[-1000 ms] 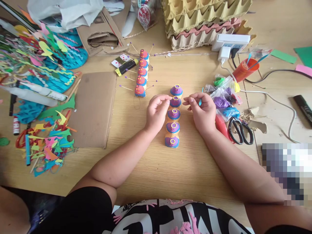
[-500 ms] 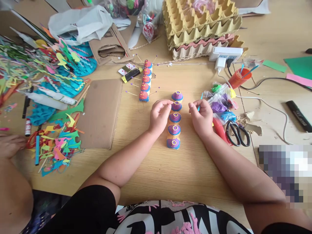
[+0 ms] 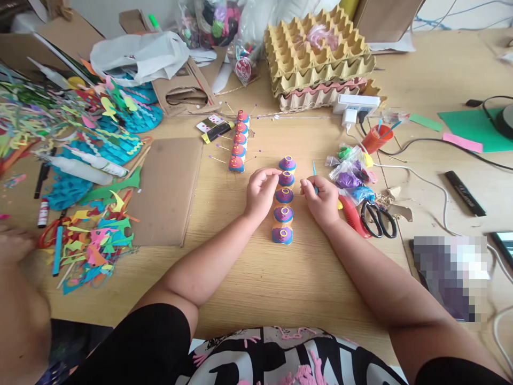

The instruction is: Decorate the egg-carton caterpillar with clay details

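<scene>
A row of several purple and blue cups (image 3: 284, 215) with yellow rings on top runs away from me on the wooden table. My left hand (image 3: 260, 193) is at the left of the second-farthest cup, its thumb and forefinger pinched at that cup's edge; whatever they hold is too small to name. To the right of the row, my right hand (image 3: 321, 200) is closed around a thin blue tool (image 3: 315, 172), whose tip sticks up past the fingers. Farther back stands a finished-looking row of red and blue cups (image 3: 238, 149) with faces and purple-tipped sticks.
Cardboard (image 3: 166, 192), paper scraps (image 3: 100, 235) and glue bottles (image 3: 82, 170) lie left, beside another person's hand (image 3: 14, 245). Egg trays (image 3: 316, 59) are stacked behind. Clay bags (image 3: 350, 174), scissors (image 3: 379, 218), an orange cup (image 3: 375, 140) and cables are at right.
The view has shifted, showing more of the table's back and right. My right hand has come a little closer to the purple row. My left hand keeps its pinch at the same cup.
</scene>
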A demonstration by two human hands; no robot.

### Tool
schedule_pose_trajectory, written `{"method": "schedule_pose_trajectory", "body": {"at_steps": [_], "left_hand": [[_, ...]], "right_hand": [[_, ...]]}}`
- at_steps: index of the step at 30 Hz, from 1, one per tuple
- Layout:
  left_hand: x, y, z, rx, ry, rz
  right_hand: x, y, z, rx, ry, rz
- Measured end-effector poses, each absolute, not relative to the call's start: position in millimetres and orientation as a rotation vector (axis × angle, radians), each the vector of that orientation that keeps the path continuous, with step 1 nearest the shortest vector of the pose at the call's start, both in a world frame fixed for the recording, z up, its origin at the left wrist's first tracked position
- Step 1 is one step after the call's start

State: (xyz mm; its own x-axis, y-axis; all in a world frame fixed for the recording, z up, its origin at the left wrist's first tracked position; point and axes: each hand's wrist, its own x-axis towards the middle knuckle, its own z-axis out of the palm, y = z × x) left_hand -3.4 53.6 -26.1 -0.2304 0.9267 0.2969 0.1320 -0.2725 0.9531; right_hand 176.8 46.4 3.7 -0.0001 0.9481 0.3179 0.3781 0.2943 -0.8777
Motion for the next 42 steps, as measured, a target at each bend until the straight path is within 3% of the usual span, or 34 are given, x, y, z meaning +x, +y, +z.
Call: {"method": "schedule_pose_trajectory", "body": {"at_steps": [15, 24, 32, 42], "left_hand": [[-3, 58, -25, 1.419, 1.293, 1.612], [-3, 57, -26, 1.394, 1.316, 1.588], [-2, 60, -30, 1.391, 1.308, 1.59], [-2, 59, -28, 1.363, 1.297, 1.594]], "right_hand": [[179, 45, 0, -1.342, -1.711, 0.563], [207, 34, 53, -1.329, -1.884, 0.357], [321, 19, 45, -1.988, -1.982, -0.223], [340, 13, 27, -2.114, -1.881, -0.307]]}}
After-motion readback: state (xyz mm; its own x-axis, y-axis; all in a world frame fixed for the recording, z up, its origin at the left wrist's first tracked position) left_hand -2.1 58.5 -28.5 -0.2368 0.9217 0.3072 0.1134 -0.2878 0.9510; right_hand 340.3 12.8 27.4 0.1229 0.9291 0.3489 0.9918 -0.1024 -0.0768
